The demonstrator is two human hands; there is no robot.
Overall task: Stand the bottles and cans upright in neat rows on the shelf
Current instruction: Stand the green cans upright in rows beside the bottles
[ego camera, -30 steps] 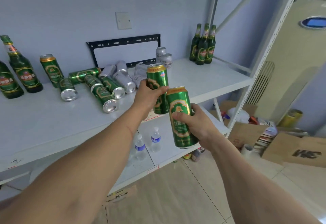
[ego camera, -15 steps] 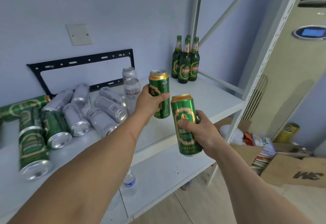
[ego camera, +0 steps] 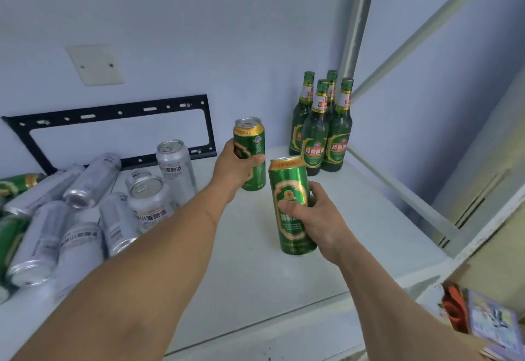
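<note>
My left hand (ego camera: 234,169) grips an upright green can (ego camera: 251,147) above the white shelf (ego camera: 355,233). My right hand (ego camera: 315,218) grips a second green can (ego camera: 289,190), also upright, just to the right and nearer me. Several green bottles (ego camera: 321,133) stand upright in the shelf's back right corner. On the left, several silver cans (ego camera: 93,181) lie on their sides in a pile, and two or three silver cans (ego camera: 173,162) stand upright beside them. Green cans (ego camera: 17,184) lie at the far left edge.
A black metal bracket (ego camera: 113,113) is fixed to the wall behind the cans. The shelf's white upright post (ego camera: 358,20) and a diagonal brace (ego camera: 426,37) rise at the right. Books and red things (ego camera: 488,321) lie below at the right.
My view has shifted right and closer to the shelf. Both hands have carried their green cans forward over the shelf, toward the bottles in the corner.
</note>
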